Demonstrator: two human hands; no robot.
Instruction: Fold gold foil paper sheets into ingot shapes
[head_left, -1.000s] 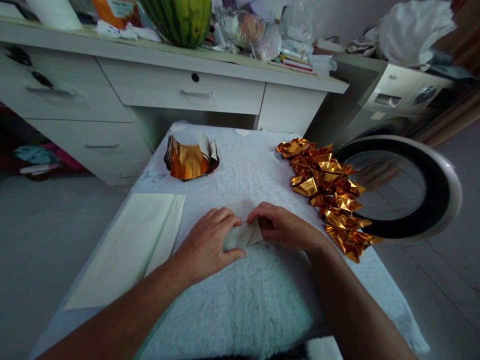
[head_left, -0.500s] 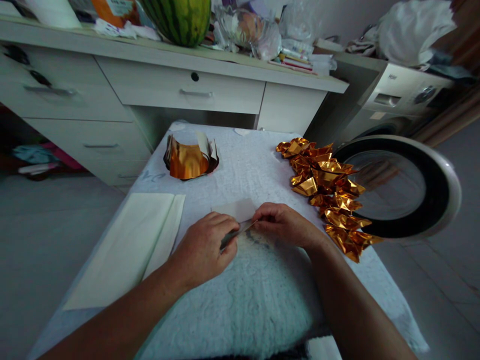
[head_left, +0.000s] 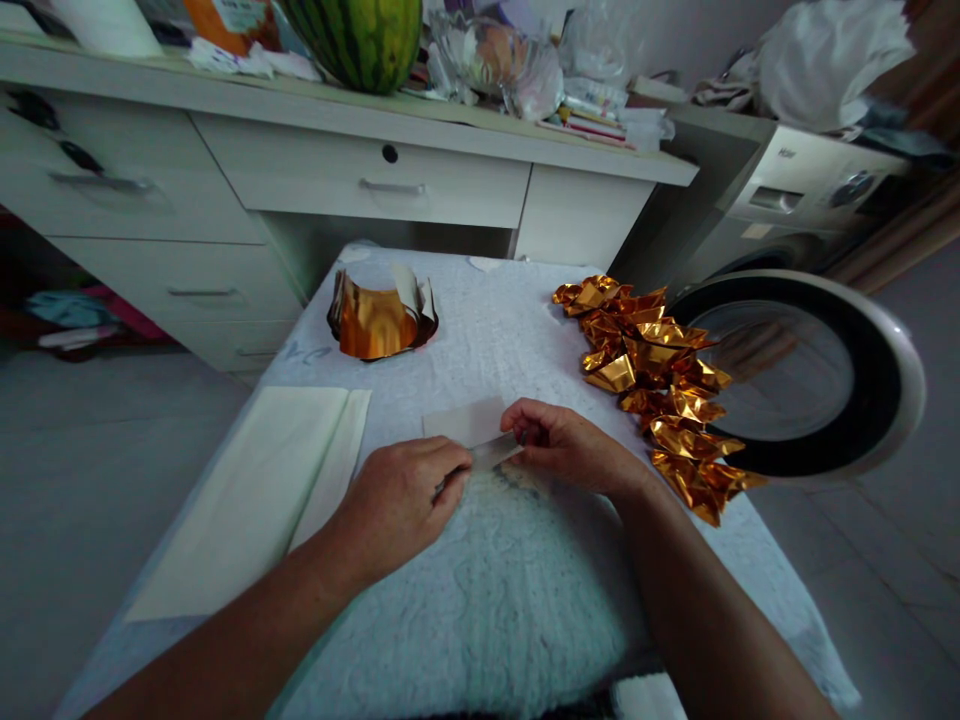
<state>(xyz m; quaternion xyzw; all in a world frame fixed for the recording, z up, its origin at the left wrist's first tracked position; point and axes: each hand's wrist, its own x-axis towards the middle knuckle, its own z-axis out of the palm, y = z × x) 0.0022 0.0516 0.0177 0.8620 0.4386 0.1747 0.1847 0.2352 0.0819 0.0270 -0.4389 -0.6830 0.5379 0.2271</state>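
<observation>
A small pale sheet of paper point(head_left: 495, 453) is stretched between my two hands over the middle of the cloth-covered table. My left hand point(head_left: 401, 500) pinches its left end, with the fingers closed. At the other end, my right hand point(head_left: 566, 450) grips the sheet between thumb and fingers. Just behind them a flat piece of pale paper point(head_left: 461, 420) lies on the cloth. Right of my hands stretches a pile of folded gold foil pieces point(head_left: 637, 350). A curved bundle of gold foil sheets point(head_left: 379, 320) stands at the far left of the table.
Large cream paper sheets point(head_left: 247, 480) lie on the table's left side. Behind stands a white desk point(head_left: 322, 180) bearing a watermelon point(head_left: 360, 45) and a glass bowl point(head_left: 480, 60). At the right, the washing machine's round door point(head_left: 892, 370) hangs open beside the table.
My left hand has shifted slightly left and my right fingers have turned a little. More of the pale sheet between them now shows.
</observation>
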